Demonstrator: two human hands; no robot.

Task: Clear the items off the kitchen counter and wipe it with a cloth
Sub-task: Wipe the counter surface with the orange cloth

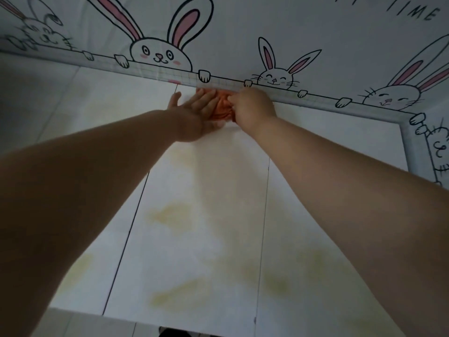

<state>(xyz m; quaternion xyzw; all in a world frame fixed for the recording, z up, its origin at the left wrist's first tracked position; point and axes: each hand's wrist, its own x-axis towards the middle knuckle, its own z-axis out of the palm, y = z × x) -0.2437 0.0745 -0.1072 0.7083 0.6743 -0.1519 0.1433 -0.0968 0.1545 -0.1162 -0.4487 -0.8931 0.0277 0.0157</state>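
Note:
An orange cloth (pixel 222 109) lies bunched on the white tiled counter (pixel 199 215), right against the back wall. My right hand (pixel 251 107) is shut on the cloth's right side, knuckles up. My left hand (pixel 194 115) lies flat beside it, fingers spread and pressing on the cloth's left edge. Most of the cloth is hidden under the two hands. Both arms reach far forward across the counter.
The wall (pixel 243 32) behind carries a rabbit-patterned covering, and it turns a corner at the far right (pixel 408 122). Yellowish stains (pixel 170 215) mark the counter tiles. The counter's front edge (pixel 170 322) runs along the bottom, with floor below it.

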